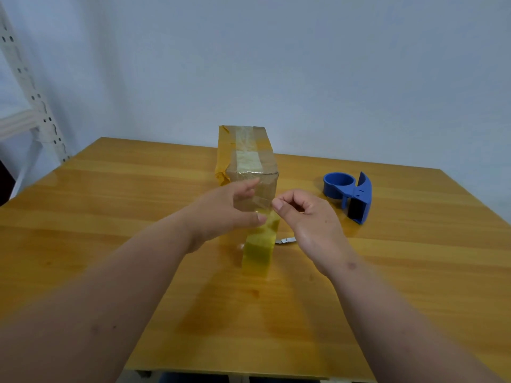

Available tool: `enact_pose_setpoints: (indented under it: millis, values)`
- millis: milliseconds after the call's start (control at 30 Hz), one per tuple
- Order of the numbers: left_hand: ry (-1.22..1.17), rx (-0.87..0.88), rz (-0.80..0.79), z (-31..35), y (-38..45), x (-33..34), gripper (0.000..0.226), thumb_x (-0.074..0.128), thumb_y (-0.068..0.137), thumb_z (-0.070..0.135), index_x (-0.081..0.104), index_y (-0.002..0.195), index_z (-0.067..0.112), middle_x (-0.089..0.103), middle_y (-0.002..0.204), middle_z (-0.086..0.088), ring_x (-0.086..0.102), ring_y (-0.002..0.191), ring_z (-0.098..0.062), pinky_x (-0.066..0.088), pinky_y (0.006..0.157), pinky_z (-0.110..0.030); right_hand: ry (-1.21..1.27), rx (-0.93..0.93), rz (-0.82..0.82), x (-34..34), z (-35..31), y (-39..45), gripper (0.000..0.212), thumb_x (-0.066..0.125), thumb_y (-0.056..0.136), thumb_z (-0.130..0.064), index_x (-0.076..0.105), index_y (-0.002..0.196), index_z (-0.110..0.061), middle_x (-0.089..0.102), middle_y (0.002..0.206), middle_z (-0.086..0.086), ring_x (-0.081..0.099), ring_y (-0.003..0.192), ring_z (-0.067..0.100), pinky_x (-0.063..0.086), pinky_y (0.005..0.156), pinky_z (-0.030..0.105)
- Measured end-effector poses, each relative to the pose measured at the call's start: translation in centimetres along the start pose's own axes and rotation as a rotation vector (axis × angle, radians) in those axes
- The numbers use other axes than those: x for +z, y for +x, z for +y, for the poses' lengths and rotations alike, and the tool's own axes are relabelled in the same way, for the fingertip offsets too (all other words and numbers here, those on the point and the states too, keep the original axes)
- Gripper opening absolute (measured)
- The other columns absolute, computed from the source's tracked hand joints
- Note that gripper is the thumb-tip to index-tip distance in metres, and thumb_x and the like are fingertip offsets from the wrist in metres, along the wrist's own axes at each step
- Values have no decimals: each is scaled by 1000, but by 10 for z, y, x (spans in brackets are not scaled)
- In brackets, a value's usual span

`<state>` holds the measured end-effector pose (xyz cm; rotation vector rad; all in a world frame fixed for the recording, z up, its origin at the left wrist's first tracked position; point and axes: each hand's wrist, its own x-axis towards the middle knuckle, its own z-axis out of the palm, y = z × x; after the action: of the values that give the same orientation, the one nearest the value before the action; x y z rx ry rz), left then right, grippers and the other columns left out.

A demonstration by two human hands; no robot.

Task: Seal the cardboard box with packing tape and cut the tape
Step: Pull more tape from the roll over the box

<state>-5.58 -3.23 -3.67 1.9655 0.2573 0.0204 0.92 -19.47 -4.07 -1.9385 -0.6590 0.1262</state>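
The cardboard box (249, 161) stands in the middle of the wooden surface (110, 217), and its top already carries a strip of clear tape. A loose length of yellowish packing tape (261, 244) hangs from the near face of the box down toward the surface. The left hand (229, 211) holds this tape against the front of the box, with its fingers (250, 186) partly spread and the thumb pressing near the edge of the tape. The right hand (301, 214) has its fingers curled narrow, and the thumb and forefinger seem to pinch the other edge of the tape, though blur makes this not fully sure. A blue tape dispenser (348, 194) lies well apart to the right, and a small metal tool (286, 240), maybe a cutter, lies just behind the hanging tape. To do this step well, I think the tape should be kept tight and straight while it is pressed flat from top to bottom, so no folds appear before cutting.
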Motion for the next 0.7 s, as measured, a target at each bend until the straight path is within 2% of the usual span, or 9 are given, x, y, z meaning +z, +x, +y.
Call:
enact_pose_setpoints:
  millis: [67,133,233,333,400,467,533,600,700]
  values:
    - [19,-73,-26,-4,4,8,77,78,73,33,39,139,42,45,141,10,44,127,-13,38,102,-34,-8,-9,50,3,0,2,21,57,93,-25,64,73,-25,64,73,-6,50,61,-9,40,57,5]
    - [-8,-112,6,-6,7,15,68,75,76,33,45,136,37,51,131,9,52,116,-13,46,95,-32,-35,-18,84,4,1,4,19,57,93,-24,64,76,-25,61,74,-12,52,64,-13,40,59,3]
    - [-177,-164,15,-7,7,20,56,74,79,22,51,129,28,59,108,11,61,95,-12,54,76,-29,-109,-12,135,5,7,9,14,53,95,-26,67,98,-26,59,90,-14,53,78,-7,40,67,8]
    - [-290,-216,4,-10,7,19,55,76,76,12,52,124,21,67,110,0,68,95,-22,55,82,-37,-144,70,159,6,15,12,34,53,94,-34,56,126,-24,57,101,-7,54,90,7,47,81,26]
    - [-329,-243,2,-11,8,18,55,76,74,7,52,121,19,70,110,-8,70,95,-28,56,85,-43,-142,167,100,8,18,9,49,55,90,-44,46,134,-26,55,99,-6,54,89,9,47,75,28]
    - [-342,-263,-16,-12,8,19,53,75,73,4,53,120,18,71,106,-13,70,89,-30,54,84,-44,-87,269,-17,12,20,4,61,58,85,-50,39,138,-29,55,98,-7,54,88,7,46,71,27]
    - [-349,-273,-42,-13,8,21,51,72,75,5,54,120,19,72,105,-16,69,87,-31,54,83,-43,-27,330,-79,15,23,0,67,61,81,-53,37,139,-29,58,100,-5,58,92,13,50,80,34]
    - [-375,-277,-58,-14,8,23,43,67,78,8,57,118,19,73,102,-15,70,84,-29,56,76,-41,70,374,-70,17,25,0,66,65,79,-51,42,136,-28,62,102,-2,61,94,18,51,87,39]
    - [-459,-284,-49,-16,7,24,26,60,85,14,64,111,13,72,92,-11,69,73,-24,56,67,-33,186,416,-44,18,26,2,59,71,78,-41,49,130,-25,65,103,2,63,92,19,51,83,39]
